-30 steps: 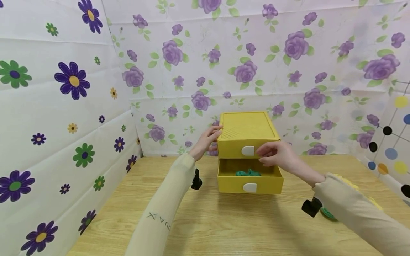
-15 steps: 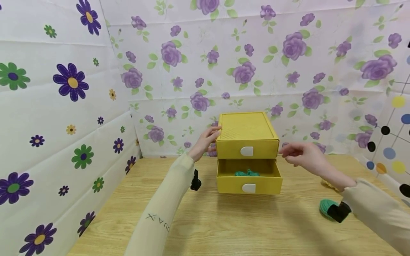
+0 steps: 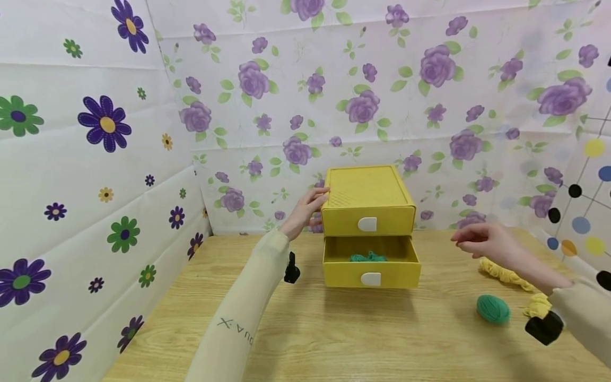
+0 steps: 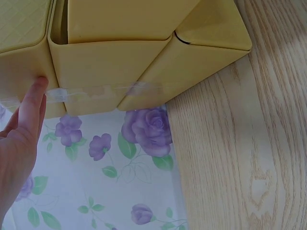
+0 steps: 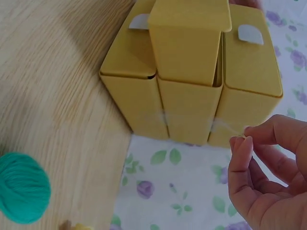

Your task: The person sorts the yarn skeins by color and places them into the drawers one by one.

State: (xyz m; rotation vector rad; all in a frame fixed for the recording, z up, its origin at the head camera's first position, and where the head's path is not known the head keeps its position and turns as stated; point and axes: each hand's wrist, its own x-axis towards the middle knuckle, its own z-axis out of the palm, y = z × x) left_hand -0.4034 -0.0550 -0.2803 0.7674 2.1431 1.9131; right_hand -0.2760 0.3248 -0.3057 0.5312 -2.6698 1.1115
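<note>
A yellow drawer cabinet point(image 3: 369, 185) with white tabs stands against the back cloth. Its middle drawer point(image 3: 353, 273) is pulled out, with teal yarn point(image 3: 369, 257) inside. My left hand point(image 3: 302, 213) rests fingertips on the cabinet's upper left side; in the left wrist view a finger point(image 4: 34, 103) touches the side wall. Off to the right of the cabinet, my right hand point(image 3: 494, 245) is in the air, loosely curled. In the right wrist view, thumb and index fingertips point(image 5: 243, 143) come together with no object seen between them. A teal yarn ball point(image 3: 494, 309) lies below that hand.
Yellow yarn point(image 3: 503, 273) lies on the wooden table point(image 3: 296, 329) under the right forearm, with a second yellow bundle point(image 3: 538, 305) beside the wrist camera point(image 3: 544, 327). Flowered cloth point(image 3: 267, 127) hangs behind and on the left; dotted cloth is on the right.
My right hand has moved right, from in front of the top drawer to beside the cabinet, uncovering the teal ball and yellow yarn. The left hand stays on the cabinet.
</note>
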